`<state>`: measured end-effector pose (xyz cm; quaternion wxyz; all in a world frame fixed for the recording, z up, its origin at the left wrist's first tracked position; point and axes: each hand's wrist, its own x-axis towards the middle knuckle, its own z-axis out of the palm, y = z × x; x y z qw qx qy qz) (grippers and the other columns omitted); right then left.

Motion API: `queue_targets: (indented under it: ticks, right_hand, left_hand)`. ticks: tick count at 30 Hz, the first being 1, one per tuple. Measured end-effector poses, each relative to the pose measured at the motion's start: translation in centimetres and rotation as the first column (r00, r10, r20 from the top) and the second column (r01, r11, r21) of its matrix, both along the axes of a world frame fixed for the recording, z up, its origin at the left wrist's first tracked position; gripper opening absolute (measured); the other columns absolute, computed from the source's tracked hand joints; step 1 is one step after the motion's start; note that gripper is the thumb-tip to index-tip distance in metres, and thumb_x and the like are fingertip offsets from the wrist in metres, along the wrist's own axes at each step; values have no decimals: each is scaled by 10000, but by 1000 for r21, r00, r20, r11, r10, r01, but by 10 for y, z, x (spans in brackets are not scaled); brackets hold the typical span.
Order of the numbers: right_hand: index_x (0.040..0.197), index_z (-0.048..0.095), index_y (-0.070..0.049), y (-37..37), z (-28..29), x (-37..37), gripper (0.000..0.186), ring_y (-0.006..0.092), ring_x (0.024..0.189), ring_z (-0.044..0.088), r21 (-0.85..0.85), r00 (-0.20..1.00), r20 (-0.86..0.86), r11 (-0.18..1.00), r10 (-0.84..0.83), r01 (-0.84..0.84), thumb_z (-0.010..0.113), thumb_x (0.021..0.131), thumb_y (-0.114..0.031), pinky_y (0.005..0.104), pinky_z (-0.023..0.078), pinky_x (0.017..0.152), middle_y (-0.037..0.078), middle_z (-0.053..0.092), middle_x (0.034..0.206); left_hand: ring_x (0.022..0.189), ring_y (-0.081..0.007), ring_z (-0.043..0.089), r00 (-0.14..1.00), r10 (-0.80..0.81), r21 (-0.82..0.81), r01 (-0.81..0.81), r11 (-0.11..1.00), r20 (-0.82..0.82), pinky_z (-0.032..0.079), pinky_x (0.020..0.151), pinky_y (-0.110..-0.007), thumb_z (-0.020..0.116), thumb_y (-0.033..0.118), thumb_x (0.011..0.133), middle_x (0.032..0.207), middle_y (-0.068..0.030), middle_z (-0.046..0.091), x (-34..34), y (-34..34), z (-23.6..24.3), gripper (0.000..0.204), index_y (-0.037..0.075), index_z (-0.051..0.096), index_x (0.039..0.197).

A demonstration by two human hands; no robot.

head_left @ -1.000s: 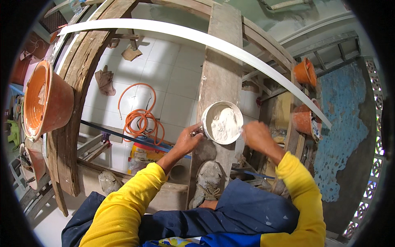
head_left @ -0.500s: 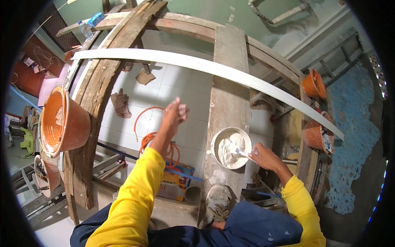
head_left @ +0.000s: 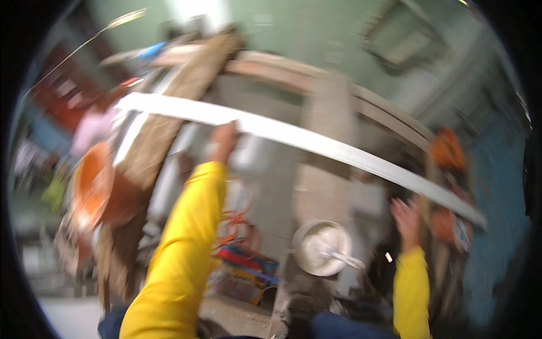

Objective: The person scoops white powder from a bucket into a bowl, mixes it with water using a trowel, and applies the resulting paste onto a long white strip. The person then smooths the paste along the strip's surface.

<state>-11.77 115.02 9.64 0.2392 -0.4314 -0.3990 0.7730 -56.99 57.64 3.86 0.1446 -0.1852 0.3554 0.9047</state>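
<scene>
A long white trim strip (head_left: pixel 316 144) runs across the view, slanting down to the right over the wooden planks. My left hand (head_left: pixel 224 141) has its fingers closed at the near edge of the strip, left of its middle. Below the strip's right part is my right hand (head_left: pixel 406 220), empty, fingers spread and apart from it. A round pale tub (head_left: pixel 302 261) of white paste stands on the middle plank (head_left: pixel 322 195). A spatula (head_left: pixel 347 260) rests in the paste, handle over the tub's right rim. Motion blurs much of the picture.
An orange bucket (head_left: pixel 107 189) sits at the left by a thick wooden beam (head_left: pixel 195 85). Two more orange buckets, an upper one (head_left: pixel 447 150) and a lower one (head_left: pixel 443 226), are at the right. An orange hose (head_left: pixel 237 226) lies below, between the planks.
My right hand has let go of the spatula and moved up and right toward the strip. My left hand has reached up to the strip's edge. The view has shifted.
</scene>
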Motion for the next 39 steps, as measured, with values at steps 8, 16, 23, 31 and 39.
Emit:
queue_targets:
  ticks: [8, 16, 23, 31, 39]
  right_hand:
    - [1565, 479, -183, 26, 22, -59, 800, 322, 1424, 511, -7, 907, -146, 917, -395, 398, 731, 962, -644, 513, 375, 1203, 117, 518, 1554]
    - [1657, 394, -182, 56, 62, -32, 975, 351, 1505, 406, 38, 878, -282, 910, -386, 412, 798, 901, -648, 588, 265, 1257, 114, 415, 1664]
    - [1703, 255, -217, 65, 77, -31, 1175, 388, 1502, 388, -44, 865, -367, 935, -343, 352, 859, 812, -686, 600, 319, 1236, 138, 405, 1645]
    - [1465, 463, -122, 47, 95, 10, 905, 322, 969, 679, -141, 725, -608, 943, -322, 300, 728, 885, -764, 481, 599, 809, 208, 638, 1118]
    - [1397, 483, 131, 5, 100, 16, 1105, 390, 1082, 695, -33, 706, -639, 927, -307, 373, 548, 925, -866, 501, 589, 999, 284, 667, 1256]
  left_hand:
    - [1339, -340, 622, 982, 103, 267, -142, 953, 157, 450, 1220, -558, 651, 221, 1060, 1372, -197, 678, -8, -35, -45, 355, -6, 634, 1332]
    - [1337, -357, 624, 940, 316, 259, -340, 904, 129, 457, 1193, -638, 720, 448, 1024, 1402, -196, 681, 36, -44, 27, 585, 17, 618, 1406]
    - [1248, -365, 624, 928, 361, 356, -306, 883, -97, 434, 1180, -645, 730, 616, 937, 1247, -198, 677, 32, -83, 45, 809, -19, 578, 1413]
    - [944, -265, 592, 765, 69, 582, 424, 694, -640, 535, 879, -420, 794, 488, 819, 1122, -183, 643, 76, -115, 86, 905, -72, 512, 1471]
    - [1077, -263, 584, 800, 397, 756, 104, 646, -450, 476, 1015, -434, 735, 404, 880, 1193, -139, 644, 158, -113, 137, 758, -31, 501, 1455]
